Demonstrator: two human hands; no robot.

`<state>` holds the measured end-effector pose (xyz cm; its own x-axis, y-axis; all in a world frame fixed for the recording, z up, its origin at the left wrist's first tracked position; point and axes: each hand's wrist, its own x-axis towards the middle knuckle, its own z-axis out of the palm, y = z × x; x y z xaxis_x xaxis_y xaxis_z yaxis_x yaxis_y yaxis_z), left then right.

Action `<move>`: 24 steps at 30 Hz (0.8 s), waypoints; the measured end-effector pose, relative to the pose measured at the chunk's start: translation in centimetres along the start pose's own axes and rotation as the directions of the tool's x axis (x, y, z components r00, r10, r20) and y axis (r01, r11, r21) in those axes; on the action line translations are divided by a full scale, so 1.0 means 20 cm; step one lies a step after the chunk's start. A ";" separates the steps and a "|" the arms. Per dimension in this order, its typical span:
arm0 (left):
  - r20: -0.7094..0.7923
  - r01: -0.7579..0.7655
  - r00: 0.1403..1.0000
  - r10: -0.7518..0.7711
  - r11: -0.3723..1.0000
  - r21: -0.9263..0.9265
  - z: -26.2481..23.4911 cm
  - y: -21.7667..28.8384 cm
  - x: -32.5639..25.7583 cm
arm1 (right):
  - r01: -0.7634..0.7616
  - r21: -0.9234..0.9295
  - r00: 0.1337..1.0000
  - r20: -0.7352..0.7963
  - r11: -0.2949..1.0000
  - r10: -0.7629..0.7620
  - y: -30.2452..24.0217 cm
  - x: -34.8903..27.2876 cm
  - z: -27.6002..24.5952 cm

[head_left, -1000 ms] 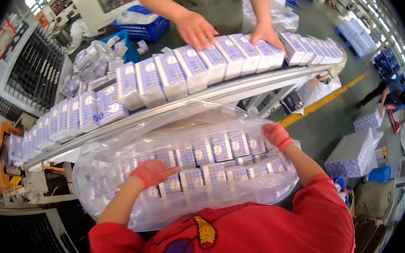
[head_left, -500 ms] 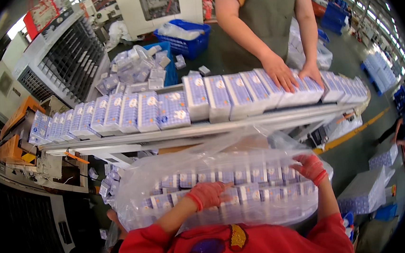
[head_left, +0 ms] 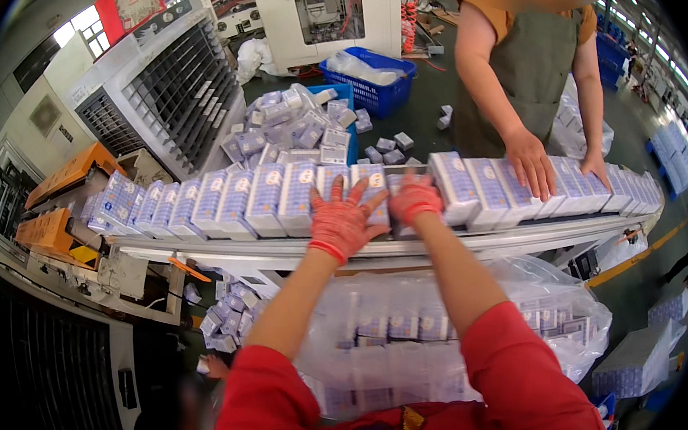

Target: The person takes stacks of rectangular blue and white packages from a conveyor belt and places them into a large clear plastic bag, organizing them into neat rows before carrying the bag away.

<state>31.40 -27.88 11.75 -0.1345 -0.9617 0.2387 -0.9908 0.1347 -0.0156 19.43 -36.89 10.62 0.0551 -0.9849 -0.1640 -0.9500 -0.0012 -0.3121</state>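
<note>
A long row of purple-and-white packs (head_left: 212, 205), like tissue packs, stands on the conveyor (head_left: 523, 237) in front of me. My left hand (head_left: 340, 223), in a red mesh glove, lies with spread fingers across the tops of packs near the row's middle. Just to its right is my right hand (head_left: 415, 200), gloved the same way and smeared by motion, at a low spot beside a taller pack (head_left: 455, 190). Its fingers cannot be made out. Below my forearms, a clear plastic bag (head_left: 327, 313) holds rows of similar packs.
Across the conveyor, a co-worker's hands (head_left: 532, 166) rest on packs farther right. Loose packs (head_left: 292, 122) heap behind the row, near a blue basket (head_left: 374, 79). More packs lie under the conveyor (head_left: 230, 313). A louvered grey machine (head_left: 181, 90) stands at the back left.
Both my hands have left the plastic bag and moved forward onto the row of packs. The view has shifted, and the co-worker's hands are still on the packs.
</note>
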 end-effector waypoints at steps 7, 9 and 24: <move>-0.139 -0.140 0.983 0.121 0.980 -0.139 0.08 -0.08 0.02 | 0.213 0.389 0.966 -0.224 0.896 -0.132 0.33 0.11 0.01; -0.497 -0.021 0.861 -0.105 0.970 -0.241 0.20 -0.32 -0.09 | 0.039 0.392 0.994 -0.111 0.919 0.006 0.31 0.08 -0.06; 0.284 0.610 0.731 -0.621 0.780 0.136 -0.13 -0.57 -0.03 | -0.227 -0.196 0.895 0.345 0.954 0.284 0.03 0.14 -0.28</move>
<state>42.79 -28.12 14.38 0.5120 -0.8541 -0.0913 -0.8576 -0.5143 0.0011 17.25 -40.61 15.13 -0.1141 -0.8216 -0.5586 -0.9791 0.1882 -0.0769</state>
